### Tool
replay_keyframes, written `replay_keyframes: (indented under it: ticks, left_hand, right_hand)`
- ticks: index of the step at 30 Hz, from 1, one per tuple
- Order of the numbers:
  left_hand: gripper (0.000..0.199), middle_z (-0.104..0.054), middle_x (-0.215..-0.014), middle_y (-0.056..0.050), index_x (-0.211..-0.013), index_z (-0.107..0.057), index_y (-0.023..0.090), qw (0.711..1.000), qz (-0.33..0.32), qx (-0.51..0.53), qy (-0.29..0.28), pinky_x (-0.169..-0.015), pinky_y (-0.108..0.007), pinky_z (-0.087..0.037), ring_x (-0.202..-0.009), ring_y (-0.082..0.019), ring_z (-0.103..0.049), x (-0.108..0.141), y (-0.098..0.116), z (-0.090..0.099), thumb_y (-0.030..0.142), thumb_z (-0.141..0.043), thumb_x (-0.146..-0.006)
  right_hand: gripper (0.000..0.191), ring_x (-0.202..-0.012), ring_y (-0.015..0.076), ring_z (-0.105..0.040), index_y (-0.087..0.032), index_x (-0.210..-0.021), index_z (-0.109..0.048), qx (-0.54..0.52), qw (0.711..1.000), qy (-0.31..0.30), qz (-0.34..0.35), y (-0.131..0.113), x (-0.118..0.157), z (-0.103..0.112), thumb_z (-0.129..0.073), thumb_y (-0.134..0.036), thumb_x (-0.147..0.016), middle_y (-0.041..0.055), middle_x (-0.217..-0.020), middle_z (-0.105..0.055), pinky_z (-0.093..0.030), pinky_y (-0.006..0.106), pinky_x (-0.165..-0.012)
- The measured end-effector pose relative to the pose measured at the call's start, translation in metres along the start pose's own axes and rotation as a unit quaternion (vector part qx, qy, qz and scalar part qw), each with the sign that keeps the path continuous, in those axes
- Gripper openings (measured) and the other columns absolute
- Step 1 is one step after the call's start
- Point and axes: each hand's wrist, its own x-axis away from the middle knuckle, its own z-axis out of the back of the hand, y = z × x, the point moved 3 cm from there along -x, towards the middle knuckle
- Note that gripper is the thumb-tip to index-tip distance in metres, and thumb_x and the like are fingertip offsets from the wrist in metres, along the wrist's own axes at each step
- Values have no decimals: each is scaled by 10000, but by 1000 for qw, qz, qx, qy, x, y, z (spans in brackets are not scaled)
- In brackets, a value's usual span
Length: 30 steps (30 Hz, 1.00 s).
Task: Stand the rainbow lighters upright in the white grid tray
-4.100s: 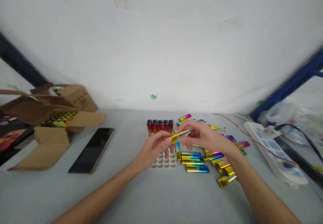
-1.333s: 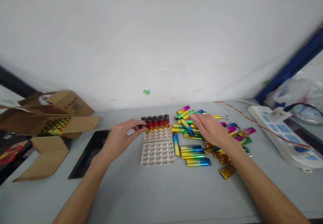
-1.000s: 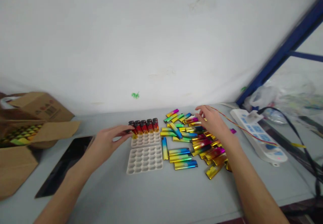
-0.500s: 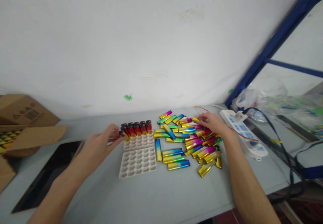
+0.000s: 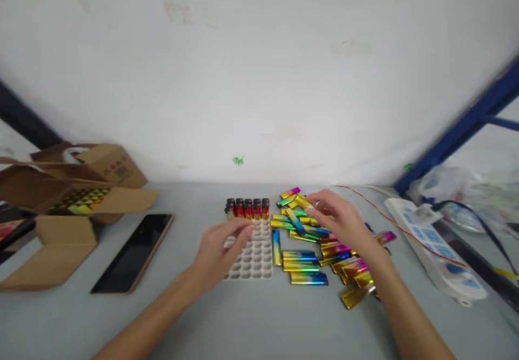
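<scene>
A white tray (image 5: 261, 265) with round pockets lies on the grey table, its back rows filled with upright red lighters (image 5: 248, 210). Over the tray's left part hovers my left hand (image 5: 223, 244), thumb and forefinger apart, nothing visible between them. To the right spreads a loose pile of shiny yellow, blue, green and magenta lighters (image 5: 302, 255). At the pile's back edge my right hand (image 5: 336, 214) has its fingertips closed on a yellow lighter (image 5: 302, 202).
A black phone or tablet (image 5: 132, 254) lies left of the tray. Farther left stand open cardboard boxes (image 5: 121, 168), one holding yellow items. On the right are a white power strip (image 5: 436, 246), cables, plastic bags (image 5: 441, 184) and a blue frame post.
The view has turned left, showing more of the boxes. My left hand has left the lighters at the tray's back left and come forward over the pockets. My right hand now lifts a yellow lighter.
</scene>
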Motion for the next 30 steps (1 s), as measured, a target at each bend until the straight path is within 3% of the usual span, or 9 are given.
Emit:
replay_keyframes:
  ticks: [3, 5, 9, 12, 17, 20, 25, 28, 30]
  left_hand:
    - [240, -717, -829, -8, -1105, -664, 197, 980, 71, 184, -22, -629, -235, -572, -645, -121, -663, 5, -8, -19, 395, -651, -970]
    - [268, -701, -837, -10, -1084, -646, 190, 961, 101, 253, -39, -621, -244, -579, -651, -122, -658, 6, -10, -26, 400, -713, -932]
    - [243, -693, -876, -38, -958, -681, 168, 959, 125, 248, -57, -614, -234, -577, -713, -132, -660, 4, -9, -28, 384, -767, -886]
    - [273, -719, -968, -69, -990, -729, 163, 960, 129, 236, -76, -649, -251, -593, -774, -152, -684, 4, -8, -30, 379, -808, -842]
    - [301, -718, -692, -28, -913, -692, 137, 926, 200, 297, -117, -626, -258, -567, -597, -134, -675, 5, -10, -34, 415, -795, -859]
    - [342, -743, -730, -40, -884, -613, 156, 914, 210, 323, -130, -667, -280, -590, -652, -157, -718, 5, -10, -34, 425, -818, -842]
    - [403, -718, -792, -1, -1125, -588, 197, 895, 200, 350, -188, -598, -289, -581, -597, -154, -703, 7, -10, -36, 460, -776, -883]
    - [329, -686, -769, -18, -991, -639, 159, 897, 182, 330, -230, -602, -260, -541, -603, -126, -668, 7, -10, -36, 483, -685, -953]
    - [342, -690, -804, -37, -911, -598, 161, 896, 174, 341, -227, -647, -268, -539, -665, -134, -677, 6, -10, -35, 492, -661, -969]
  right_hand:
    - [241, -895, 213, -700, -258, -1093, -728, -70, 997, -33, 23, -20, 2, -32, -739, -442, -938, 64, -1043, -742, -579, 325, -739]
    - [240, -901, 218, -705, -249, -1017, -722, -130, 991, -34, 4, -26, 4, -49, -796, -438, -889, 54, -985, -746, -584, 330, -756]
    - [318, -827, 191, -714, -242, -918, -626, -299, 951, -19, -82, -29, 8, -72, -873, -410, -807, 25, -911, -733, -592, 289, -672]
    - [399, -703, 163, -697, -239, -919, -605, -388, 912, -18, -135, -28, 8, -79, -920, -406, -741, 5, -873, -728, -588, 270, -588]
    - [294, -649, 161, -698, -217, -979, -737, -388, 909, -41, -147, -23, 6, -76, -861, -427, -814, 13, -815, -730, -604, 322, -676]
    - [268, -674, 173, -699, -241, -1002, -789, -384, 911, -43, -144, -20, 5, -74, -848, -436, -827, 26, -850, -723, -601, 347, -687]
    - [250, -776, 180, -604, -278, -980, -850, -284, 954, 0, -92, -29, 5, -77, -846, -470, -820, 46, -875, -638, -506, 295, -607]
    - [329, -705, 163, -553, -261, -1057, -833, -268, 958, -4, -100, -31, 4, -76, -741, -537, -902, 29, -801, -591, -460, 285, -577]
    - [395, -622, 143, -511, -237, -1124, -790, -268, 954, 8, -132, -25, 4, -72, -659, -568, -952, 8, -748, -562, -431, 276, -542]
